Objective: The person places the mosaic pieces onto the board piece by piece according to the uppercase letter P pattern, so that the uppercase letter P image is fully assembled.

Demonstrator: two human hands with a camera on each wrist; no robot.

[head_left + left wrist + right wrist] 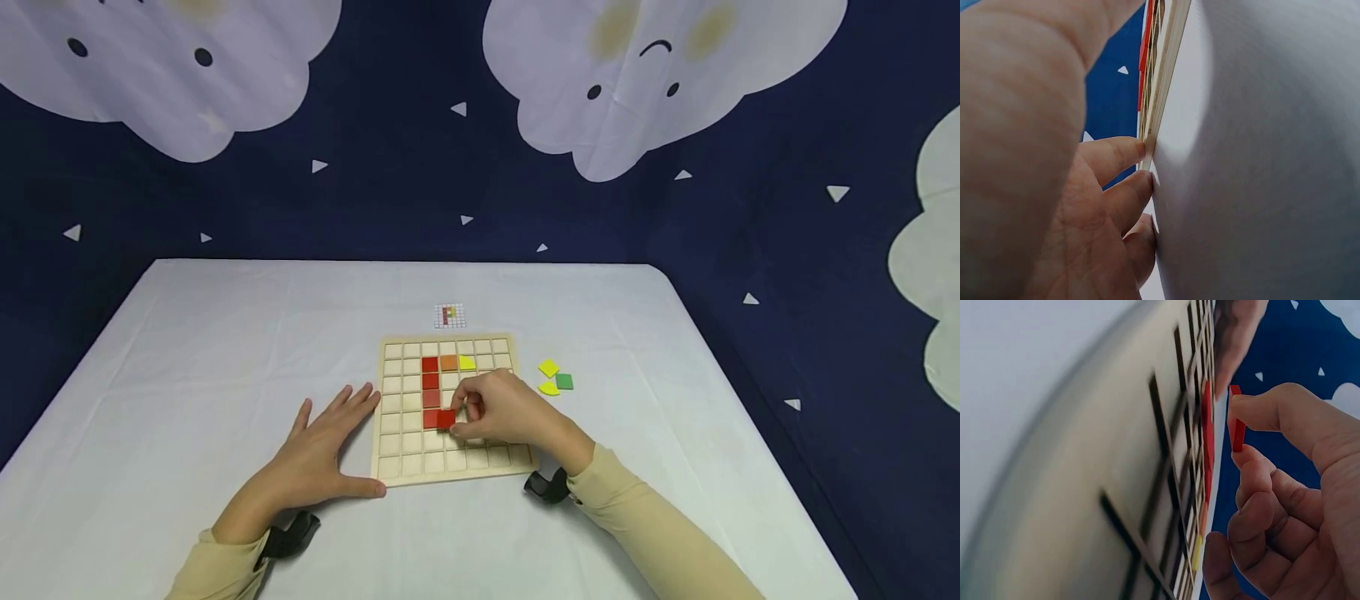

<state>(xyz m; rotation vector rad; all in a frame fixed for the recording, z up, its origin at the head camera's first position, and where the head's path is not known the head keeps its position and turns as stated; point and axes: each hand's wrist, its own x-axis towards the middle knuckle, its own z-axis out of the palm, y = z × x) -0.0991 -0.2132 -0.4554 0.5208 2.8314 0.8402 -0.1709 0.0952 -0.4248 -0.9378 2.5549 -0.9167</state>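
Observation:
A wooden grid board (397, 444) lies flat on the table. Between thumb and fingertip, my right hand (498, 408) pinches a red square tile (1239, 422), held just above the board in the right wrist view. In the head view that tile is beside the lowest of a column of red tiles (431, 381). An orange tile (448, 362) and a yellow tile (467, 362) extend the top of the column rightward. My left hand (318, 458), fingers spread, touches the board's left edge; its thumb is at the near left corner.
Right of the board lie a yellow square tile (549, 367), a yellow rounded tile (549, 388) and a green tile (565, 382). A small pattern card (450, 316) sits beyond the far edge. All rest on a white-covered table (225, 367) before a dark blue backdrop (397, 200).

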